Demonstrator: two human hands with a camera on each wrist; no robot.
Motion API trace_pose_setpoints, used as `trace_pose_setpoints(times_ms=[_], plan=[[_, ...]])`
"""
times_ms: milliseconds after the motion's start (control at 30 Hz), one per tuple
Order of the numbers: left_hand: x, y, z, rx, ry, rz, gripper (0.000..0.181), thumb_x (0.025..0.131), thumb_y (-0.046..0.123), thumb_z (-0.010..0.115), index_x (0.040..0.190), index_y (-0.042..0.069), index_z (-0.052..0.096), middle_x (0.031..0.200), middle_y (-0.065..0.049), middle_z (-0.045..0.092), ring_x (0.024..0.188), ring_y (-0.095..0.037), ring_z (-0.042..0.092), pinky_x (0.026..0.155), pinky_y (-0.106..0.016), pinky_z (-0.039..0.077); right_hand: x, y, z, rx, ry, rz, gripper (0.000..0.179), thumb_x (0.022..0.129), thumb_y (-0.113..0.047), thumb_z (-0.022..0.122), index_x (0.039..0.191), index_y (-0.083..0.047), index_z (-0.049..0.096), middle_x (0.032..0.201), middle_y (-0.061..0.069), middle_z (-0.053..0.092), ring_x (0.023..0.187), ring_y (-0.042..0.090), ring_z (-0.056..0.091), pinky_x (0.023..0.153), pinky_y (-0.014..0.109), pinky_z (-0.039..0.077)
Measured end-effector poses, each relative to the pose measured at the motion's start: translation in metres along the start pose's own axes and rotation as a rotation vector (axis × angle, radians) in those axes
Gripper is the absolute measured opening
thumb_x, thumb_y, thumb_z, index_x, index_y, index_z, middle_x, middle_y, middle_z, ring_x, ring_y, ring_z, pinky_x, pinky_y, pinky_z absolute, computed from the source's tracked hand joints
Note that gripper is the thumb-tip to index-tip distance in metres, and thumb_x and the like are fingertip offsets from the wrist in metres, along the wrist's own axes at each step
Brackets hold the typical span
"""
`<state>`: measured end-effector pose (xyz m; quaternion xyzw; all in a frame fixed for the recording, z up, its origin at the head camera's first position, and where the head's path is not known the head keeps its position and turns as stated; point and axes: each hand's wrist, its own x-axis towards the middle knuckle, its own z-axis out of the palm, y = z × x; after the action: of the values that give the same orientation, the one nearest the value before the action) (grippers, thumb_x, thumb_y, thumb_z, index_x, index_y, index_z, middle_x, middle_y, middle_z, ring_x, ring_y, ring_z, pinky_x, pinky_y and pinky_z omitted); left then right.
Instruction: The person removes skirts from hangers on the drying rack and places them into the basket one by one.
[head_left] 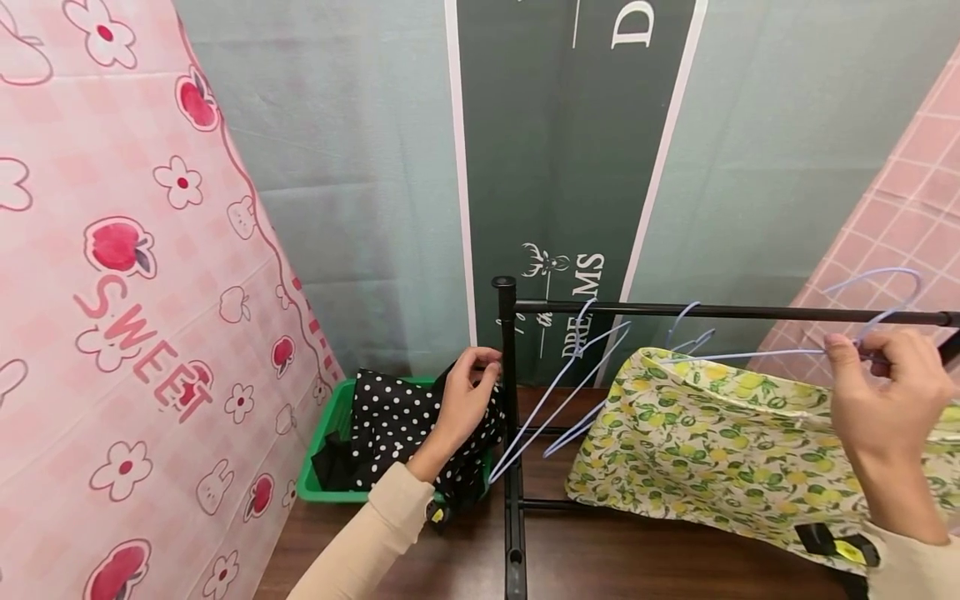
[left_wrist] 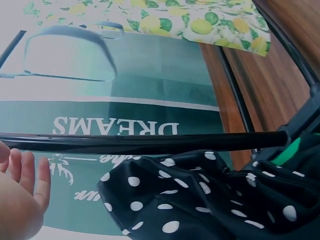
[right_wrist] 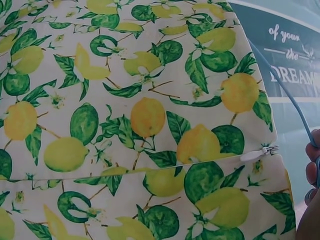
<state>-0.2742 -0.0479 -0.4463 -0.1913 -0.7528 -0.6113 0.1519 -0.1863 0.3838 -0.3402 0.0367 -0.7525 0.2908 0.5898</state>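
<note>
My right hand (head_left: 888,396) grips a light blue wire hanger (head_left: 757,354) just below its hook, close to the rack's top bar. A white garment with a lemon print (head_left: 705,450) hangs from this hanger; a small white zip pull (right_wrist: 256,153) shows at its edge in the right wrist view. My left hand (head_left: 467,396) is beside the black upright post (head_left: 509,367), fingers loosely bent and nothing seen in them. Below it, a black garment with white dots (head_left: 390,425) lies bunched in a green basket (head_left: 309,467).
A black clothes rack with a top bar (head_left: 750,312) stands over the brown wooden floor (head_left: 600,554). More blue hangers (head_left: 551,387) hang near its left end. A pink printed curtain (head_left: 150,333) is at the left, with a green-grey printed cloth (head_left: 360,167) behind.
</note>
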Motion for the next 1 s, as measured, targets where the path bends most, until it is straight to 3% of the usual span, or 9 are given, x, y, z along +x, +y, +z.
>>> trace_pose_setpoints(times_ms=[133,333,667,1000], plan=[[0.004,0.006,0.008,-0.044,-0.008,0.015,0.014,0.110,0.011,0.059,0.120,0.011,0.069,0.111,-0.010,0.071,0.100,-0.026,0.071,0.089,-0.024,0.058,-0.001,0.001,-0.002,-0.001,0.006,0.008,0.048,0.100,-0.022,0.072,0.083,0.020,0.057,0.089,-0.036,0.042,0.087,-0.017,0.035,0.084,0.012,0.025],[0.005,0.012,0.023,-0.107,-0.061,0.058,0.014,0.111,0.009,0.057,0.117,0.006,0.069,0.104,-0.013,0.072,0.097,-0.030,0.073,0.089,-0.026,0.060,-0.001,0.002,-0.003,0.036,0.027,0.016,0.048,0.097,-0.023,0.077,0.083,0.019,0.059,0.086,-0.034,0.045,0.084,-0.015,0.037,0.080,0.012,0.027],[0.008,0.022,0.047,-0.198,-0.196,0.136,0.016,0.111,0.009,0.058,0.114,0.005,0.073,0.097,-0.018,0.075,0.089,-0.025,0.075,0.085,-0.030,0.063,0.002,-0.003,-0.004,0.084,0.039,0.052,0.041,0.092,-0.016,0.080,0.079,0.018,0.062,0.084,-0.032,0.051,0.080,-0.012,0.041,0.077,0.013,0.030],[0.012,0.032,0.070,-0.194,-0.322,0.119,0.019,0.112,0.014,0.056,0.123,0.008,0.071,0.112,-0.014,0.077,0.104,-0.027,0.074,0.093,-0.033,0.061,0.005,-0.023,-0.008,0.110,0.016,0.022,0.042,0.094,-0.015,0.081,0.083,0.020,0.063,0.087,-0.031,0.052,0.081,-0.011,0.042,0.076,0.013,0.031]])
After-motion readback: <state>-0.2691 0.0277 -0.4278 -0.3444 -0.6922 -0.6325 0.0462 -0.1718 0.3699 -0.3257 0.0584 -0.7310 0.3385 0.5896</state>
